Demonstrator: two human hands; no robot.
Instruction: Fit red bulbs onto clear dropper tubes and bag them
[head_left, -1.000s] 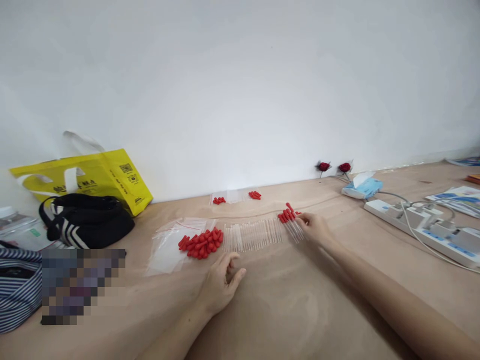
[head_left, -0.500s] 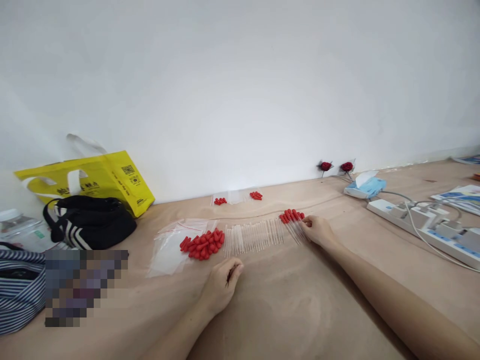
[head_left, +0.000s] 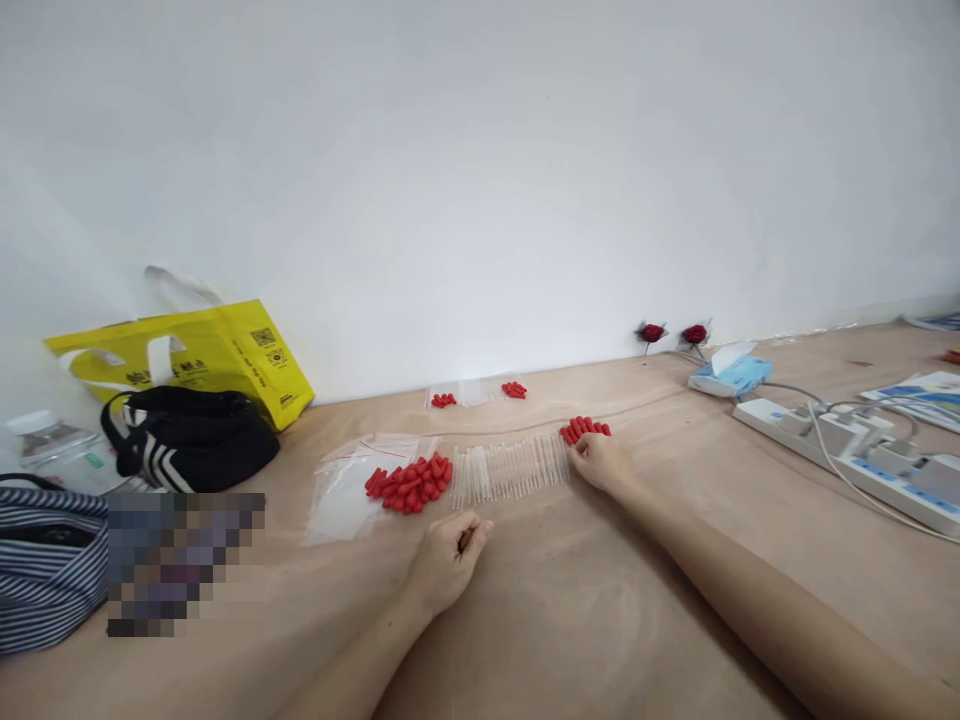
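So, the right hand (head_left: 600, 464) is parked palm-down at the right end of the row of thin clear tubes (head_left: 510, 472). Its fingers are drawn together at the tips; whether a tube is pinched in there can't be told, since the grip is hidden. A tight cluster of red bulbs (head_left: 583, 429) is lined up just beyond those fingers, partly covered by the hand.

The left hand (head_left: 448, 562) is rested on the brown surface (head_left: 570, 630), fingers curled in loosely and thumb brought close to the index. Nothing can be made out in it. The near ends of the leftmost tubes are just beyond its fingers, and the bigger red pile (head_left: 411, 484) is found beyond and to the left of them, partly on some flat clear bags (head_left: 341, 500).

Farther out past both sets of fingers, more clear bags (head_left: 472, 392) are laid by the wall (head_left: 480, 200), with two small red bunches (head_left: 514, 390) there. Well off to the right of the right fingers, a tissue pack (head_left: 731, 376) and a loaded power strip (head_left: 926, 508) are placed. Way left of the left fingers, a black bag (head_left: 206, 440) is set before a yellow bag (head_left: 289, 385).
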